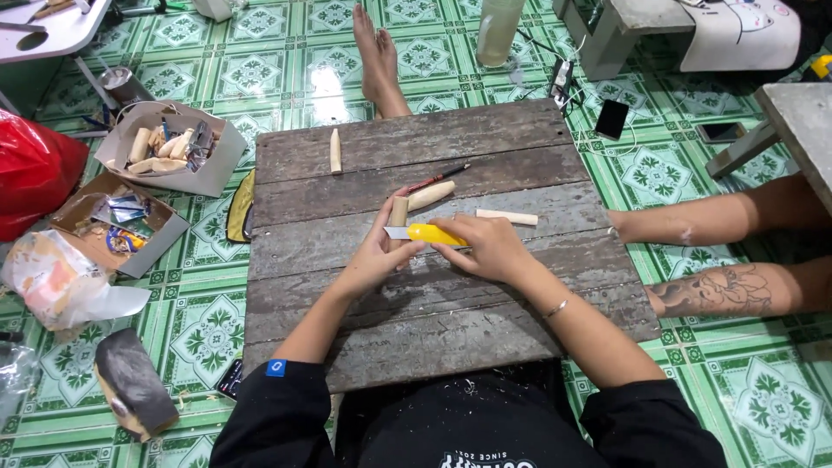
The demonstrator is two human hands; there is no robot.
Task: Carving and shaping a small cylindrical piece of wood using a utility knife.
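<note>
Green patterned floor tiles (pixel 217 325) spread all round the hands, and on them, under both forearms, lies a board (pixel 451 303) of weathered grey planks, seemingly a low bench that keeps the cutting off the tile. White shavings fleck its near edge and the black clothing below.

Well to the left of the hands sit a red bag (pixel 30 173), crumpled plastic wrapping, an open cardboard box (pixel 117 230) of packets and a bag of sticks (pixel 169 147) in pale wood, seemingly the stock. Beyond the hands a bare foot (pixel 379 61) rests on the tiles; to the right lie another person's tattooed limbs (pixel 719 260), and farther off two phones (pixel 612 119) and a grey bench.

On the board, a pale stick (pixel 334 151) lies far beyond the hands, a thicker one (pixel 431 195) and a red pen (pixel 438 179) just beyond them, a thin stick (pixel 507 217) beside the right hand.

The right hand (pixel 490 247) is closed round a yellow knife (pixel 425 234), its blade pointing left. The left hand (pixel 377 251) grips a short wood piece (pixel 398 212) upright, the thumb near the blade, likely to steady the cut. The hands meet at mid-board.
</note>
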